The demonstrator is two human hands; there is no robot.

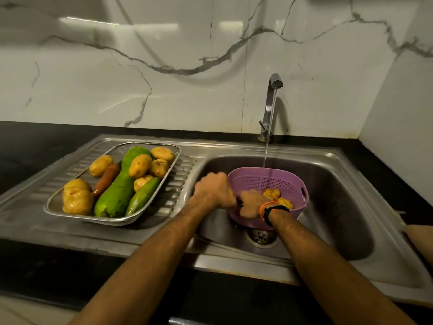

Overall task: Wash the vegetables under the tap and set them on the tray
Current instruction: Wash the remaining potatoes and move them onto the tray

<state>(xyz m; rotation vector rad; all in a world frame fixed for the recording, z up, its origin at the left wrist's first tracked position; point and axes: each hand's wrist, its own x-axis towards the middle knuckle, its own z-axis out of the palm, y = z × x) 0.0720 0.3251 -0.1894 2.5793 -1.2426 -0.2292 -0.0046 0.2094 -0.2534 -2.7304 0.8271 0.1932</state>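
A purple colander [276,181] sits tilted in the sink [339,207] under the running tap [269,109], and two potatoes [271,194] lie inside it. My right hand [251,204] grips the colander's near rim at its handle slot. My left hand [214,191] is curled just left of the colander, and a sliver of a yellow potato [230,191] shows in its fingers. On the drainboard to the left, the metal mesh tray [48,205] holds several potatoes [140,165], a green bottle gourd [121,184], a carrot [106,180] and a cucumber [143,195].
The drain [261,236] lies below the colander. A black counter [35,146] surrounds the steel sink unit, with a marble wall behind it. A beige object [418,238] pokes in at the right edge.
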